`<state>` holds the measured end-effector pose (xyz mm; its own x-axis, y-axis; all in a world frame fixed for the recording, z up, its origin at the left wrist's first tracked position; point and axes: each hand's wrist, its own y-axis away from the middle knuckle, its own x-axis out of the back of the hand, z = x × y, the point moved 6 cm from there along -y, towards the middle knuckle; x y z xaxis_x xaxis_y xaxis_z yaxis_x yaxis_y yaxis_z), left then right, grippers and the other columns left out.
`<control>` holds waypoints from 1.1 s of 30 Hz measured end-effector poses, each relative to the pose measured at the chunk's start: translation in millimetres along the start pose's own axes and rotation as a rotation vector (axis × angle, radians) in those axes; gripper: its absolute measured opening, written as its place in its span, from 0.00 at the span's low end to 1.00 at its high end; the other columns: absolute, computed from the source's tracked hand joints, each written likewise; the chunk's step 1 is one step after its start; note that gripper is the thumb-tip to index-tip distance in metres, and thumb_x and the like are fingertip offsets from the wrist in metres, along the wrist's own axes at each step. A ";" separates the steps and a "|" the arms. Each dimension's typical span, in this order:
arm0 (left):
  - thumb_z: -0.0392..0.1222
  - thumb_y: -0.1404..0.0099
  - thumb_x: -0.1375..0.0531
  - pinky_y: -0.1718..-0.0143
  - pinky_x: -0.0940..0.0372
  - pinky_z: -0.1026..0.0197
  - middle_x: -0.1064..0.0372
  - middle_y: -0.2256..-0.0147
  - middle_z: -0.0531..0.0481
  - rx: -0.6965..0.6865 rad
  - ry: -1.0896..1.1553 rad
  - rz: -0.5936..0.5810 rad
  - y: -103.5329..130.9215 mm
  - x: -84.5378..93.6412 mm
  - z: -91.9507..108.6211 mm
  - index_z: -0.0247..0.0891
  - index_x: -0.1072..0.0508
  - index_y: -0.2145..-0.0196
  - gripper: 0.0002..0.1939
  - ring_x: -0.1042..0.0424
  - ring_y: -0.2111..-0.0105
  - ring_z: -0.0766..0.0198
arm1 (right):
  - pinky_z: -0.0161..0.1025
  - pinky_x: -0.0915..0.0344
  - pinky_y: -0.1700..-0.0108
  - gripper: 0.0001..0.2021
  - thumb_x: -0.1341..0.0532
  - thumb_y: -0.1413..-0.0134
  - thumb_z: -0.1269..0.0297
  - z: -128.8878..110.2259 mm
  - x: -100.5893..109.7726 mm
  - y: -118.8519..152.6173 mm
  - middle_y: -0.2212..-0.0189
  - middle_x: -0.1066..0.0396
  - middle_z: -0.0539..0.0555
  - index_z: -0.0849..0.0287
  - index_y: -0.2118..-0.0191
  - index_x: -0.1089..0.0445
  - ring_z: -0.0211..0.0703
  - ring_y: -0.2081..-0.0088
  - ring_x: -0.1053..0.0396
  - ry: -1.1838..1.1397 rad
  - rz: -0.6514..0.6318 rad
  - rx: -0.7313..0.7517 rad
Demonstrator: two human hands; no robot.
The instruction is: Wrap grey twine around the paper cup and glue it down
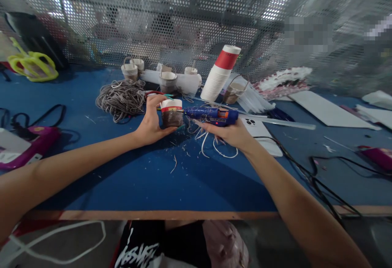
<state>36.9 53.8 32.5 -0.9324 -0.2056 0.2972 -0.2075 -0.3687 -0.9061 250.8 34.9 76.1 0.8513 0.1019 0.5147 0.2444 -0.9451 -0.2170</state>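
My left hand (151,121) grips a paper cup (172,115) between thumb and fingers. Grey-brown cord wraps the cup's lower part, while a white and red band shows near its rim. My right hand (229,132) is closed around a blue hot glue gun (208,115) with a small red light lit. The gun's nozzle points left and is at the cup's side; whether it touches cannot be made out. A tangled bundle of grey cord (122,99) lies just behind my left hand. White cord loops (219,151) rest below the glue gun.
Behind stand a leaning stack of paper cups (216,76) and several small cord-wrapped cups with handles (168,82). A white phone (260,135) lies beside my right wrist, near black cables (294,159). Perforated metal mesh (183,18) closes off the table's back.
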 end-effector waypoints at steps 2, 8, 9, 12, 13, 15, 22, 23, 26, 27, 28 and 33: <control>0.46 0.48 0.29 0.52 0.30 0.41 0.46 0.48 0.41 -0.012 -0.004 -0.008 -0.2 0.1 1.5 0.45 0.49 0.40 0.44 0.40 0.47 0.49 | 0.42 0.32 0.73 0.14 0.30 0.58 0.51 -1.7 -0.4 -0.3 0.79 0.31 0.48 0.54 0.70 0.27 0.41 0.76 0.34 0.013 0.019 0.031; 0.46 0.48 0.30 0.51 0.31 0.41 0.46 0.48 0.41 -0.008 -0.008 -0.016 -0.5 0.4 1.8 0.43 0.48 0.41 0.43 0.40 0.47 0.49 | 0.42 0.34 0.77 0.15 0.31 0.56 0.48 0.7 -3.2 -0.2 0.82 0.35 0.48 0.53 0.70 0.28 0.42 0.78 0.35 0.056 0.006 -0.015; 0.46 0.47 0.30 0.50 0.31 0.41 0.46 0.48 0.41 -0.009 -0.009 -0.017 -0.6 0.4 1.6 0.43 0.49 0.41 0.43 0.40 0.47 0.49 | 0.42 0.33 0.77 0.15 0.31 0.56 0.47 0.9 -3.0 -0.4 0.82 0.34 0.48 0.53 0.71 0.28 0.43 0.77 0.34 0.066 0.008 -0.014; 0.47 0.47 0.30 0.49 0.31 0.41 0.46 0.48 0.40 -0.014 -0.019 -0.025 -0.9 0.0 1.4 0.43 0.49 0.41 0.43 0.40 0.47 0.49 | 0.44 0.31 0.75 0.16 0.31 0.57 0.47 1.8 -1.6 -1.6 0.79 0.31 0.50 0.53 0.72 0.29 0.46 0.74 0.31 0.095 0.027 -0.001; 0.47 0.47 0.29 0.49 0.32 0.41 0.46 0.48 0.41 -0.015 -0.024 -0.027 -1.0 -0.1 1.4 0.43 0.49 0.42 0.43 0.40 0.47 0.50 | 0.44 0.31 0.75 0.16 0.31 0.57 0.47 2.7 -1.2 -1.9 0.79 0.31 0.50 0.53 0.72 0.29 0.46 0.74 0.31 0.105 0.031 -0.002; 0.48 0.48 0.29 0.48 0.31 0.41 0.46 0.49 0.41 -0.012 -0.031 -0.025 -1.2 0.2 1.6 0.42 0.48 0.42 0.43 0.39 0.47 0.50 | 0.44 0.31 0.75 0.15 0.31 0.57 0.47 4.3 -1.1 -2.5 0.80 0.31 0.50 0.53 0.73 0.29 0.45 0.75 0.31 0.116 0.031 -0.004; 0.45 0.48 0.30 0.50 0.30 0.42 0.46 0.49 0.41 -0.006 -0.040 -0.032 -1.8 0.9 3.9 0.43 0.49 0.42 0.43 0.39 0.47 0.50 | 0.39 0.39 0.80 0.15 0.32 0.56 0.49 1.1 -1.5 -1.4 0.84 0.36 0.45 0.54 0.72 0.31 0.37 0.83 0.40 0.113 0.031 -0.019; 0.45 0.48 0.30 0.50 0.30 0.42 0.46 0.49 0.41 -0.008 -0.040 -0.034 -2.0 0.9 4.1 0.43 0.49 0.42 0.43 0.39 0.47 0.49 | 0.39 0.39 0.80 0.14 0.32 0.56 0.49 -0.3 -1.3 -1.5 0.83 0.35 0.45 0.54 0.72 0.31 0.37 0.82 0.39 0.109 0.036 -0.015; 0.46 0.48 0.29 0.50 0.30 0.41 0.46 0.49 0.41 -0.020 -0.042 -0.032 -2.3 0.8 4.1 0.43 0.49 0.42 0.43 0.39 0.47 0.49 | 0.40 0.38 0.79 0.14 0.31 0.57 0.50 -2.1 -0.8 -1.8 0.83 0.35 0.46 0.54 0.71 0.31 0.38 0.81 0.38 0.110 0.040 -0.017; 0.47 0.47 0.30 0.50 0.30 0.40 0.46 0.49 0.41 -0.024 -0.042 -0.028 -2.2 0.8 4.0 0.43 0.49 0.42 0.43 0.39 0.47 0.49 | 0.40 0.38 0.79 0.14 0.31 0.57 0.50 -1.7 -0.7 -1.8 0.83 0.35 0.45 0.54 0.72 0.31 0.38 0.82 0.39 0.112 0.037 -0.029; 0.47 0.47 0.30 0.49 0.30 0.40 0.46 0.49 0.41 -0.026 -0.040 -0.024 -2.1 0.8 3.8 0.43 0.49 0.41 0.43 0.39 0.47 0.49 | 0.40 0.39 0.80 0.15 0.31 0.57 0.49 -0.8 -1.0 -1.7 0.84 0.36 0.45 0.53 0.72 0.31 0.38 0.83 0.40 0.116 0.029 -0.042; 0.47 0.49 0.29 0.48 0.31 0.39 0.45 0.49 0.41 -0.004 -0.041 -0.026 -0.6 0.3 1.3 0.43 0.48 0.42 0.43 0.39 0.47 0.49 | 0.43 0.36 0.78 0.15 0.32 0.56 0.48 3.8 -1.0 -1.7 0.84 0.36 0.47 0.53 0.73 0.32 0.42 0.79 0.36 0.160 0.019 -0.056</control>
<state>37.1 52.8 33.6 -0.9136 -0.2332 0.3330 -0.2330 -0.3709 -0.8990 251.3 37.6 72.9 0.7696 0.0371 0.6375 0.1984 -0.9628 -0.1835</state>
